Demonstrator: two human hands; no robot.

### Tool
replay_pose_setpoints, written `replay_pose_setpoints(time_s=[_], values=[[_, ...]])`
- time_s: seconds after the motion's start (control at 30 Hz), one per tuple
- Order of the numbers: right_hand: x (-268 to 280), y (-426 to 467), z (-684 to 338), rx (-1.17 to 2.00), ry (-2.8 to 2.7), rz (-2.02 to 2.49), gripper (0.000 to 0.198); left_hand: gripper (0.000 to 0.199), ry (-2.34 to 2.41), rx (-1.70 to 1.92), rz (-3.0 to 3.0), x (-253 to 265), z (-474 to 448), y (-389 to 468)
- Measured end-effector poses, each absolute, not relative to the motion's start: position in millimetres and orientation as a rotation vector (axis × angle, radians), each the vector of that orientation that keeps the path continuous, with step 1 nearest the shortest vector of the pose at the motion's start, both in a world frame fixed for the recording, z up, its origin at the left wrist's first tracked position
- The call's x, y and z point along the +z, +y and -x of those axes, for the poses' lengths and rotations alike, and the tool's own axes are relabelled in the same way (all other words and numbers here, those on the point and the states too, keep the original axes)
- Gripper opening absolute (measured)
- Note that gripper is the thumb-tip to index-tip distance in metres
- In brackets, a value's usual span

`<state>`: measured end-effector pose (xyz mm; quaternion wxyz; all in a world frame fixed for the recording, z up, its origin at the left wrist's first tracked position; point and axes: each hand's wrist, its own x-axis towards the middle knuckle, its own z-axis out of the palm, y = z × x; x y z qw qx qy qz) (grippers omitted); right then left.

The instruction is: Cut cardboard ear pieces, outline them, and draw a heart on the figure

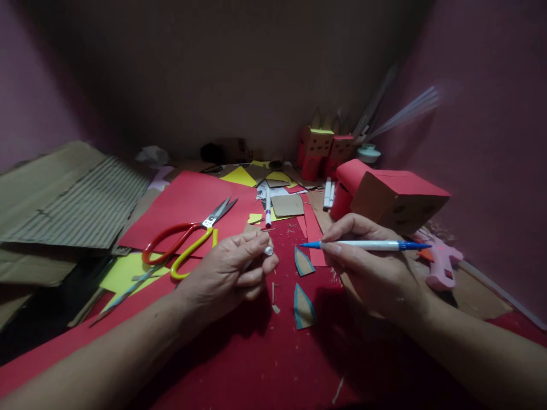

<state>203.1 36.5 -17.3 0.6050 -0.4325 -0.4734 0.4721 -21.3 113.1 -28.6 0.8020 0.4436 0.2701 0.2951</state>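
Note:
My right hand (363, 267) grips a white marker with blue ends (363, 245), held level with its blue tip pointing left. Between the thumb and fingers of my left hand (235, 265) is a white marker cap (268, 250), mostly hidden. Below the marker's tip lies a pointed cardboard piece (305, 263) edged in blue. Nearer to me is a second pointed cardboard piece (304, 310), also with a blue border. Scissors with red and yellow handles (188, 245) rest just beyond my left wrist, on red paper (205, 199).
Corrugated cardboard (72, 205) is stacked at the left. A cardboard box with a red top (393, 193) and a pink glue gun (442, 262) are at the right. Behind stand two decorated boxes (316, 151). A purple-banded marker (268, 208) lies among paper scraps.

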Motion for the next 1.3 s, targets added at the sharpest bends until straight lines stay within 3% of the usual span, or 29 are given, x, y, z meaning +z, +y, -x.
replay_pose_setpoints(time_s=[0.3,0.43,0.73,1.3], values=[[-16,38,-205,1.02,-1.133,1.183,0.016,0.052,0.707,0.643,-1.045,-30,18,108],[-22,37,-209,1.011,-1.178,1.211,0.015,0.039,0.765,0.627,-1.127,-32,20,100],[-18,36,-210,1.0,-1.205,1.229,0.013,0.044,0.803,0.577,-1.353,-27,24,83],[-37,35,-219,1.069,-1.215,1.162,0.012,0.027,0.903,0.608,-1.482,-42,19,96]])
